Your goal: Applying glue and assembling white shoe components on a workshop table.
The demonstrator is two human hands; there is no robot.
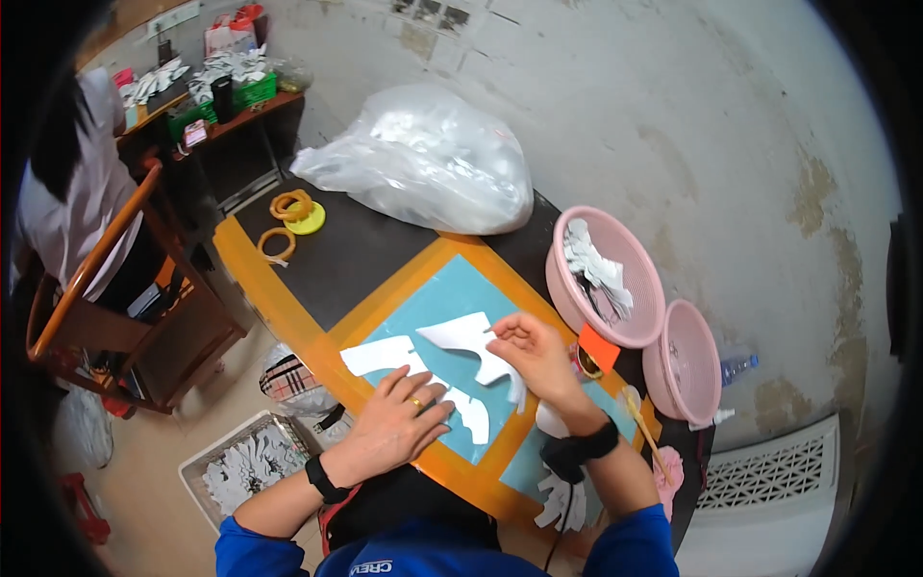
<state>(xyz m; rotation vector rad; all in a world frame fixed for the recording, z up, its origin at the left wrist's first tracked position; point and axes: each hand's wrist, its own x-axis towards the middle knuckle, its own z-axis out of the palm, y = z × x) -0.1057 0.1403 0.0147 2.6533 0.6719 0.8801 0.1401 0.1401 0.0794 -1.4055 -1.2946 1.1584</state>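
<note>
Left hand (399, 418): fingers flat, pressing one white cut shape (385, 356) onto the blue mat (452, 288).
Right hand (534, 351): fingertips pinching a second white shape (466, 337).
Baskets: two, pink, round, perforated (635, 332) (697, 385).

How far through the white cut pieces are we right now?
Apparently done: white pieces lie in the near pink basket. In hand: left hand presses one white piece to the blue mat; right hand works another white piece. Possibly left: the full plastic bag.
</note>
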